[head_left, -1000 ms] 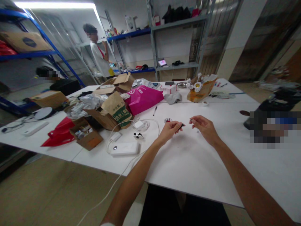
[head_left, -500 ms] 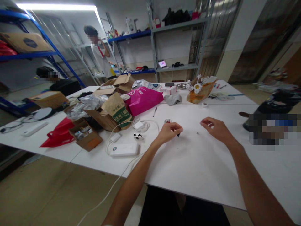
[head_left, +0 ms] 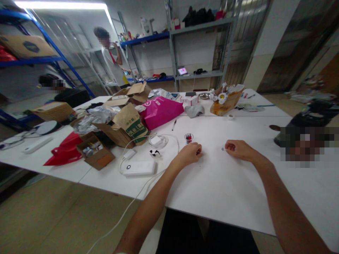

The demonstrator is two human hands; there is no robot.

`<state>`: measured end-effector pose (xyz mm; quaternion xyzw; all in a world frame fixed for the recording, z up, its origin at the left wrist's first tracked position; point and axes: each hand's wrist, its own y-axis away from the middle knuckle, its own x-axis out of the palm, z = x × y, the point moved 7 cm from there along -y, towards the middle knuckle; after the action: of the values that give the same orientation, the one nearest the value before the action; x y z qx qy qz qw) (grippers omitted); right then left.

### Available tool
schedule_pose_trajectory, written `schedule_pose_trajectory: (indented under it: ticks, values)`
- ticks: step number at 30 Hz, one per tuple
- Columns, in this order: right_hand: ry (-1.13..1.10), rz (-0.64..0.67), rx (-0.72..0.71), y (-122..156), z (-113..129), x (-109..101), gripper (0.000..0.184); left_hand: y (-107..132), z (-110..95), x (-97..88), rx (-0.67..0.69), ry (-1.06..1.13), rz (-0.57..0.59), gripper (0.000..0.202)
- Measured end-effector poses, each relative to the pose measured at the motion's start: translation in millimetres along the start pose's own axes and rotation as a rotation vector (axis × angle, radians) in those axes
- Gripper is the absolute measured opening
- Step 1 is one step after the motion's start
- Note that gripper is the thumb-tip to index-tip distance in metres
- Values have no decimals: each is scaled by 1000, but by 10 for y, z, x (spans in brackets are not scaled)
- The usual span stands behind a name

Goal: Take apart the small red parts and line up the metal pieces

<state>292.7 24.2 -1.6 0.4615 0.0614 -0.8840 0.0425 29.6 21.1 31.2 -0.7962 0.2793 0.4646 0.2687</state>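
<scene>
My left hand (head_left: 188, 153) rests on the white table (head_left: 217, 187) with its fingers curled shut round a small dark object that barely shows. Just beyond it stands a small clear cup (head_left: 188, 137) with something red inside. My right hand (head_left: 238, 148) lies on the table to the right, fingers closed in a pinch. A tiny pale piece (head_left: 222, 149) lies on the table right at its fingertips. I cannot tell whether the right hand holds anything.
Left of my hands lie a white power bank (head_left: 140, 168) with cables, a white charger (head_left: 156, 140), a brown paper bag (head_left: 132, 124), a pink bag (head_left: 162, 111), a cardboard box (head_left: 95, 154) and a red bag (head_left: 66, 150). A person (head_left: 112, 61) stands by the far shelves.
My hands have drawn apart and lowered onto the table. The right hand swung out to the right, then came back a little and closed. The left hand curled tighter beside the cup.
</scene>
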Motion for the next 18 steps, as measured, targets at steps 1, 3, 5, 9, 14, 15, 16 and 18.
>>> schedule_pose_trajectory:
  ticks: [1, 3, 5, 9, 14, 15, 16, 18]
  values:
    - [9, -7, 6, 9, 6, -15, 12, 12, 1, -10, -16, -44, 15, 10]
    - [35, -49, 12, 25, 25, -69, 13, 38, 7, -31, -60, -113, 47, 10]
    - [57, -134, -3, 37, 60, -149, 14, 60, 9, -55, -94, -170, 63, 11]
    - [63, -334, -54, 55, 133, -279, 24, 84, 10, -83, -104, -245, 59, 12]
    - [-19, -532, -42, 79, 163, -371, 41, 87, 42, -85, -94, -257, 24, 12]
    - [-69, -565, -24, 87, 158, -391, 46, 81, 38, -99, -83, -240, 0, 13]
    - [-142, -590, -3, 93, 148, -407, 50, 73, 35, -123, -75, -214, -34, 13]
    - [-354, -627, 40, 100, 116, -425, 58, 56, 33, -213, -69, -136, -141, 10]
